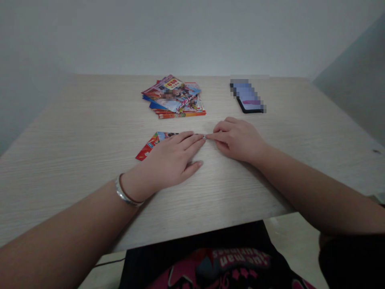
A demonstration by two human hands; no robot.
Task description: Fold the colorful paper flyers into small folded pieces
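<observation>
A folded colourful paper sheet (150,145) with a red edge lies on the wooden table (75,132). My left hand (171,160) rests flat on it, fingers stretched out, covering most of it. My right hand (237,138) sits just to the right with fingers curled, its forefinger and thumb pinched at the paper's right end, touching my left fingertips. A silver bracelet (124,195) circles my left wrist.
A loose stack of colourful printed sheets (176,98) lies farther back at the middle. A dark phone (248,98) with a lit screen lies at the back right. The table's near edge runs just in front of my lap. A plain wall stands behind.
</observation>
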